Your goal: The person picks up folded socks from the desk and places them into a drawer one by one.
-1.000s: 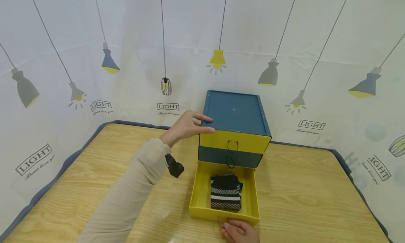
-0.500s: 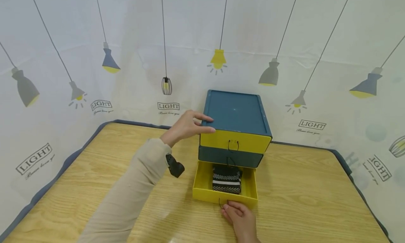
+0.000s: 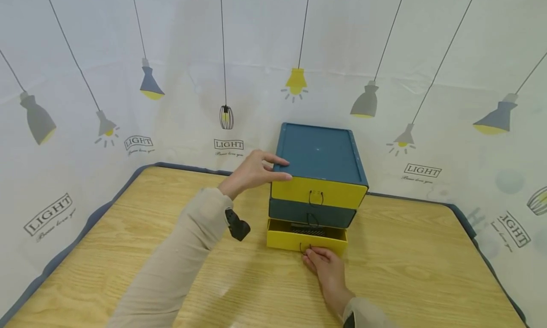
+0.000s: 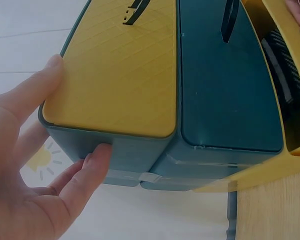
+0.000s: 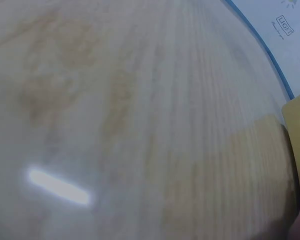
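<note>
A small drawer unit [image 3: 317,150] stands on the table, with a blue top and three drawers. Its bottom yellow drawer [image 3: 282,241] is partly pulled out. Inside lies a folded black cloth with white stripes [image 4: 284,70], mostly hidden in the head view. My left hand [image 3: 252,173] rests on the unit's upper left corner, fingers extended over the top and the side. With thumb and fingertips my right hand [image 3: 329,273] pinches the thin black loop handle [image 3: 302,248] of the bottom drawer. Only a sliver of that hand shows in the right wrist view.
The wooden table [image 3: 427,266] extends around the unit, with a dark blue edge [image 3: 96,214] along its sides and back. Behind it hangs a white sheet [image 3: 252,38] printed with lamps. The top yellow drawer [image 3: 290,190] and middle teal drawer [image 3: 290,211] are closed.
The bottom drawer has slid inward, away from me, with my right hand following at its handle. The cloth is now largely covered by the unit. My left hand stays in place.
</note>
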`<action>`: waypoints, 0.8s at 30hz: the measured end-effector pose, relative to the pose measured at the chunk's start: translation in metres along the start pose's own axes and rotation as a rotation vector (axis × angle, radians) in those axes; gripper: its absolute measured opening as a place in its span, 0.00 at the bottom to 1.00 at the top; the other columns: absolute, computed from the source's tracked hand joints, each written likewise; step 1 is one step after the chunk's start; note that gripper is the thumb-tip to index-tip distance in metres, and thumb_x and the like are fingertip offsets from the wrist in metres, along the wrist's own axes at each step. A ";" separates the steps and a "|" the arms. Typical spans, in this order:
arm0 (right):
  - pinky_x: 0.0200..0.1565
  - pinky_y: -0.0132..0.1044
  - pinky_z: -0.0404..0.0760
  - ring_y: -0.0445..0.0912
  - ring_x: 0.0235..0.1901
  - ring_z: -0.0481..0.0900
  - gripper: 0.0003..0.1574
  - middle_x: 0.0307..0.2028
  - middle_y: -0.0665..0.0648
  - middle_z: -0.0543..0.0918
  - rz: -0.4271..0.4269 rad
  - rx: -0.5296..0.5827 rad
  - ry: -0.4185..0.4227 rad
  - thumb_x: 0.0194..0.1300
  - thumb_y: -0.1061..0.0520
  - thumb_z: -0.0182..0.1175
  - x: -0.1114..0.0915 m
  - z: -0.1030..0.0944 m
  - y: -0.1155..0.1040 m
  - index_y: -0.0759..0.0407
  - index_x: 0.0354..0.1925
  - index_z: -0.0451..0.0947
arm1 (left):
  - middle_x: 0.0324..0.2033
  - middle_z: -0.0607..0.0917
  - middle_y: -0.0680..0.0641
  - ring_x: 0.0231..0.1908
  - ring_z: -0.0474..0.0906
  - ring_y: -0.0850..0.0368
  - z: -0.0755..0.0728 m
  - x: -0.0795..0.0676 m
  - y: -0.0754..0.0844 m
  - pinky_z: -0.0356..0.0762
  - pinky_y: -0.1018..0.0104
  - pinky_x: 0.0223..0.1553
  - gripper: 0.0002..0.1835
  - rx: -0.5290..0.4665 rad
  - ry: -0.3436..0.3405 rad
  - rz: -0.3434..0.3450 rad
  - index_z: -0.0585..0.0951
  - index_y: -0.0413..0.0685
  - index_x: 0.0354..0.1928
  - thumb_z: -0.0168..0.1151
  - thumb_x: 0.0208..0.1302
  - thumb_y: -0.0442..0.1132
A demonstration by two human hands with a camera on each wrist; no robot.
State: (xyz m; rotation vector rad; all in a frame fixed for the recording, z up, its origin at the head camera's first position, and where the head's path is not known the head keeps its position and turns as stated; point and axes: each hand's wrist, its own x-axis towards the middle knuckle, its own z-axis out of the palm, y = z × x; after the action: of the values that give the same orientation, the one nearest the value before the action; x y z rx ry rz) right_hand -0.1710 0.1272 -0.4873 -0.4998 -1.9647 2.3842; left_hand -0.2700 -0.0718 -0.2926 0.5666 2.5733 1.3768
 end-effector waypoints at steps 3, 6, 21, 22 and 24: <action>0.36 0.34 0.79 0.46 0.30 0.82 0.17 0.32 0.61 0.81 -0.007 0.003 0.013 0.56 0.69 0.57 0.005 0.002 -0.002 0.78 0.44 0.71 | 0.58 0.68 0.50 0.51 0.69 0.49 0.000 0.000 0.000 0.70 0.53 0.47 0.21 0.001 0.000 0.005 0.80 0.59 0.47 0.66 0.48 0.51; 0.36 0.34 0.79 0.47 0.30 0.82 0.17 0.33 0.61 0.81 -0.018 0.010 0.012 0.56 0.68 0.58 0.010 0.004 -0.004 0.78 0.43 0.71 | 0.58 0.68 0.50 0.51 0.69 0.49 0.000 -0.001 0.000 0.70 0.53 0.47 0.21 0.001 0.001 0.009 0.80 0.59 0.47 0.66 0.49 0.51; 0.37 0.36 0.79 0.46 0.28 0.82 0.15 0.32 0.60 0.81 -0.026 0.045 0.069 0.56 0.68 0.59 0.023 0.014 -0.015 0.78 0.40 0.72 | 0.57 0.68 0.50 0.50 0.69 0.50 0.000 0.000 0.000 0.70 0.53 0.47 0.21 0.002 -0.001 0.012 0.80 0.59 0.47 0.66 0.48 0.51; 0.37 0.36 0.79 0.46 0.29 0.82 0.15 0.32 0.60 0.81 -0.024 0.046 0.070 0.56 0.68 0.59 0.024 0.014 -0.014 0.78 0.40 0.72 | 0.57 0.68 0.50 0.50 0.70 0.49 0.000 0.000 0.000 0.70 0.53 0.47 0.21 0.003 -0.001 0.012 0.80 0.59 0.47 0.66 0.48 0.51; 0.38 0.37 0.78 0.46 0.29 0.82 0.15 0.33 0.61 0.81 -0.021 0.050 0.068 0.56 0.68 0.58 0.025 0.014 -0.014 0.78 0.41 0.72 | 0.57 0.68 0.50 0.50 0.69 0.49 0.000 0.000 0.000 0.70 0.53 0.47 0.21 0.003 -0.002 0.012 0.80 0.59 0.47 0.66 0.48 0.51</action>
State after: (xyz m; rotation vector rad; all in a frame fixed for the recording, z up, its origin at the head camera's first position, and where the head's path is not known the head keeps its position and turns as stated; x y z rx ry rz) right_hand -0.2013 0.1218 -0.4775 -0.5470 -1.8688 2.3642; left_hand -0.2698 -0.0722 -0.2927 0.5850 2.5756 1.3756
